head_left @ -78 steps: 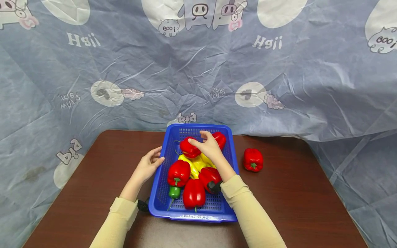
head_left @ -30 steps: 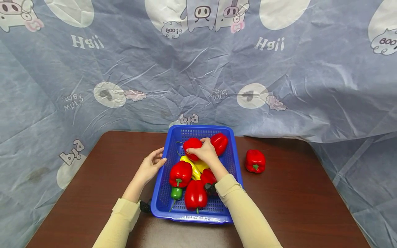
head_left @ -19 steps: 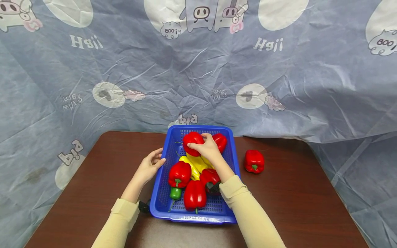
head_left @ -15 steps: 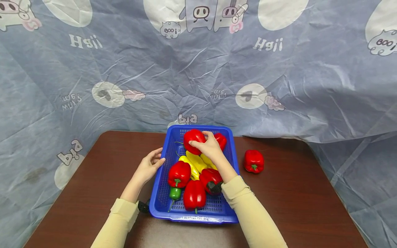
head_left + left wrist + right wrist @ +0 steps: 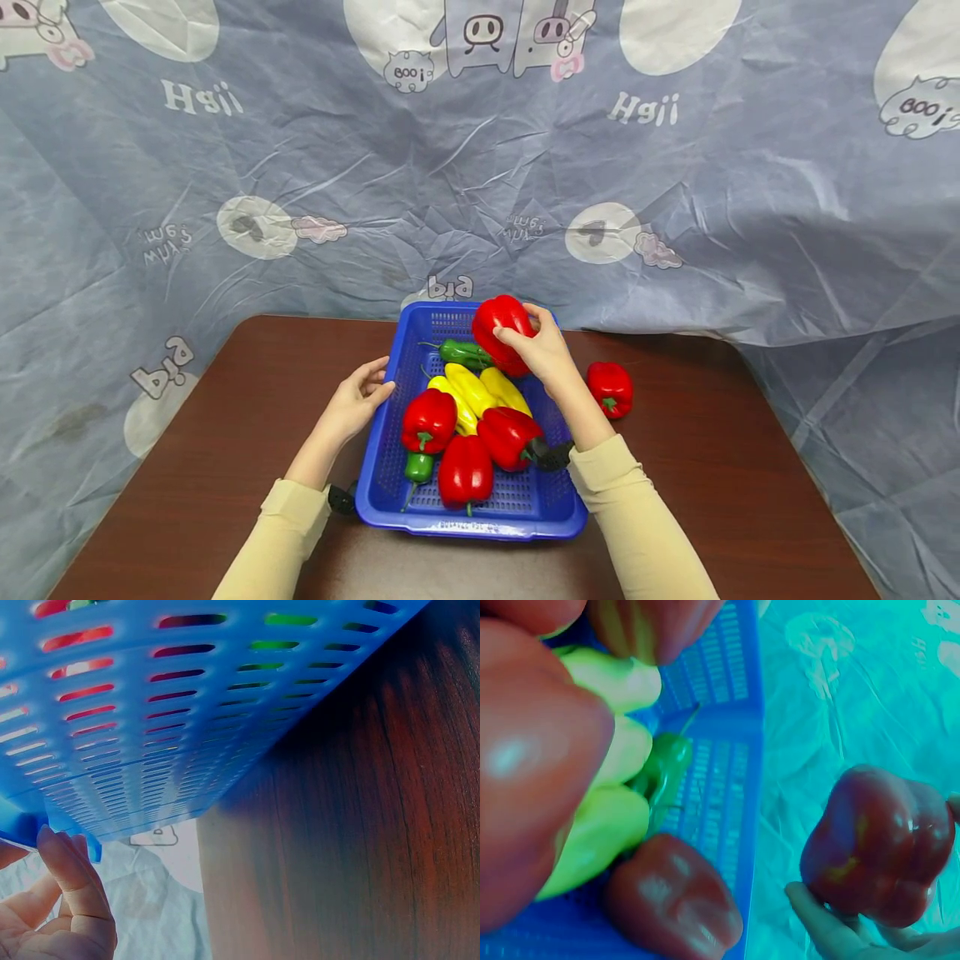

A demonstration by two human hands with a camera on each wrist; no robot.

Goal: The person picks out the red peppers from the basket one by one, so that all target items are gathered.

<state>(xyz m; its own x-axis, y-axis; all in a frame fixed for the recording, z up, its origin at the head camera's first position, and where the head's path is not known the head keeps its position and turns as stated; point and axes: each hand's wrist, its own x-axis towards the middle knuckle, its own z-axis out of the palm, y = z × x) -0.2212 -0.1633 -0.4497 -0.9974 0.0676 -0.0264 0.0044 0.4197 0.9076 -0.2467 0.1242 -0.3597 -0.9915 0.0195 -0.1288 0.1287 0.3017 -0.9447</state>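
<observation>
My right hand (image 5: 549, 354) grips a red bell pepper (image 5: 501, 323) between thumb and fingers, raised over the back right of a blue plastic basket (image 5: 472, 529). In the right wrist view this pepper (image 5: 877, 847) stands apart from the basket wall. My left hand (image 5: 352, 404) holds the basket's left rim, its fingertips against the edge in the left wrist view. Inside lie yellow peppers (image 5: 471, 390), a long green pepper (image 5: 465, 354), another green pepper (image 5: 418, 468) and several red bell peppers (image 5: 466, 471). One red pepper (image 5: 675, 900) is mostly hidden by the held one in the head view.
A loose red bell pepper (image 5: 610, 390) stands on the brown table (image 5: 697, 467), right of the basket and beside my right forearm. A grey-blue printed cloth (image 5: 480, 167) hangs behind the table.
My right hand has taken hold of the red bell pepper in the basket, lifted it and moved it right, uncovering the long green pepper. The left hand stays at the rim.
</observation>
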